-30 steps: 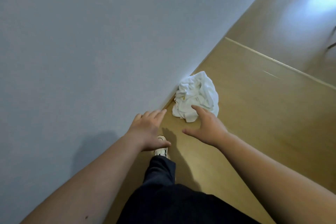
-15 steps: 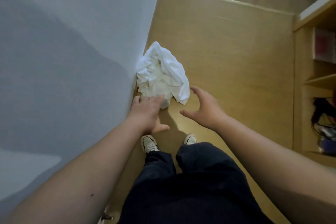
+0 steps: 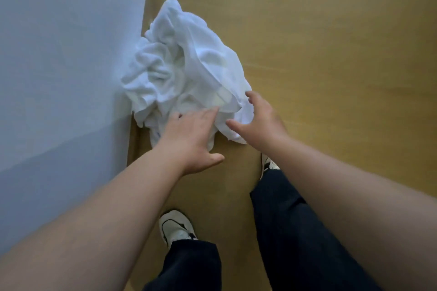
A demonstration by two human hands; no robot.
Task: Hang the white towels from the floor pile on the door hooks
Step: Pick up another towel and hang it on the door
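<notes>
Head view, looking straight down: the fingers (image 3: pixel 208 113) of the left hand (image 3: pixel 189 142) are stretched out almost flat and spread, the thumb pointing to the right, and they lie over the near edge of the pile of white towels (image 3: pixel 184 71); whether they already press the cloth cannot be told. The right hand (image 3: pixel 257 123) is just beside it, fingers wide apart and curved like a claw over the right lower corner of the pile, holding nothing. Both forearms are bare and reach forward from the bottom of the view.

The pile is crumpled, with many folds, and it lies on the floor (image 3: pixel 331 54) directly against the wall (image 3: pixel 59 54), at the place where wall and floor meet. The floor is a smooth surface of light brown wood colour, with faint grain lines. The wall is plain and pale grey-blue, with a darker shadow band on its lower part.

Below the hands stand two light shoes, the left shoe (image 3: pixel 176 227) near the wall and the right shoe (image 3: pixel 268 165) closer to the pile, both under dark trousers (image 3: pixel 295 231)
</notes>
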